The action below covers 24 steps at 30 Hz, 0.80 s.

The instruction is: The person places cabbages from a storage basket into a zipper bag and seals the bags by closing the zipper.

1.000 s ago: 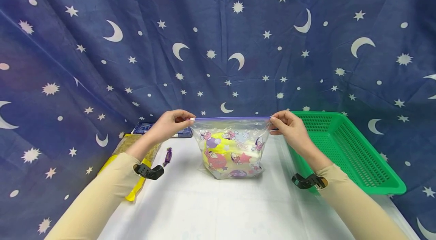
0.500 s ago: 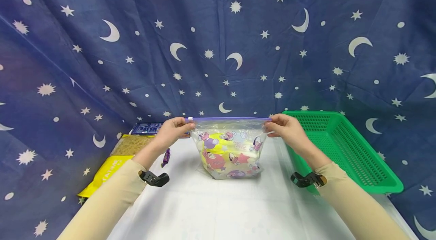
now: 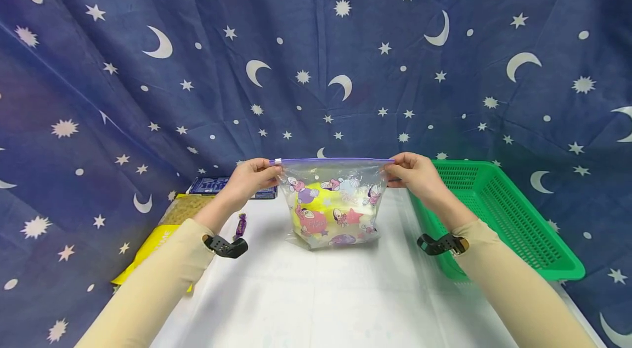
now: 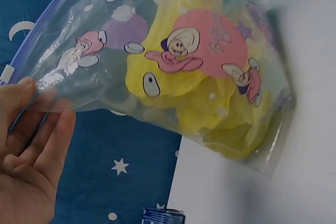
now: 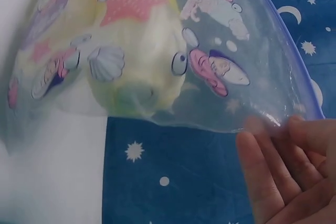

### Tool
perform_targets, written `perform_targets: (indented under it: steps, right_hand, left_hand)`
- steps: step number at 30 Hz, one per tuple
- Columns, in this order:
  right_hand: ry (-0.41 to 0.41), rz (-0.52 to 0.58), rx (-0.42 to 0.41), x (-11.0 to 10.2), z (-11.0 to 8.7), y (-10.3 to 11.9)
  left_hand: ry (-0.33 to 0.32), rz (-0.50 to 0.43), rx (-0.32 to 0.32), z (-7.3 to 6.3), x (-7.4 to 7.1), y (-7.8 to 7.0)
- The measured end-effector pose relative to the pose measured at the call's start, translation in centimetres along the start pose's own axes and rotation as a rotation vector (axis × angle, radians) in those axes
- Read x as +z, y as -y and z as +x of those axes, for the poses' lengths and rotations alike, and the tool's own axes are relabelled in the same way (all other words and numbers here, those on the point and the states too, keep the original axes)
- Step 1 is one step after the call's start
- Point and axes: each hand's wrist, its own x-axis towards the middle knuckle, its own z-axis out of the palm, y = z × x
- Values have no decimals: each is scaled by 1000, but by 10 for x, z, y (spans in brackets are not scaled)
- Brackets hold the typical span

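A clear zip bag (image 3: 333, 205) printed with pink and purple cartoon figures is stretched between my two hands, its purple zip edge uppermost. Something yellow (image 4: 210, 103) fills its lower part, seen through the plastic. My left hand (image 3: 250, 179) pinches the top left corner, close by the white zip slider (image 4: 7, 74). At the opposite top corner my right hand (image 3: 417, 173) pinches the plastic between thumb and fingers, as the right wrist view also shows. The bag hangs upright over the white table (image 3: 316, 293).
A green plastic basket (image 3: 518, 222) stands on the right. To the left lie a yellow bag with a see-through panel (image 3: 185, 213), a small purple wrapped candy (image 3: 240, 225) and a dark blue packet (image 3: 209, 185). Behind hangs a blue curtain with moons and stars (image 3: 316, 62).
Both hands have lifted the bag slightly over the last half second. Before that, the left hand shifted a little along the top corner, below the slider.
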Motion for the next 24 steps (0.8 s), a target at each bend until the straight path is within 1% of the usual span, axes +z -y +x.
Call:
perform_targets:
  steps: [4,7,12,15,18,20,24]
  right_hand:
    - [-25,-15,11,1,8,3]
    - [-42,-32,16,2,15,5]
    - [-77,-69,34,4,28,9]
    - [-105,-79,55,6,37,10]
    - [-131,-69,56,8,45,10]
    - [-147,-55,41,10,51,9]
    - [-173,-1,-1,14,58,7]
  left_hand:
    - [-16,7,2,7,1,-7]
    - [-39,18,4,14,1,-11]
    - [-88,-9,-5,26,2,-13]
    - [-113,-40,-12,34,4,-14]
    - [-143,-60,-13,40,6,-14]
    - [-167,-74,-5,44,7,-15]
    - [-210,-84,34,50,9,-14]
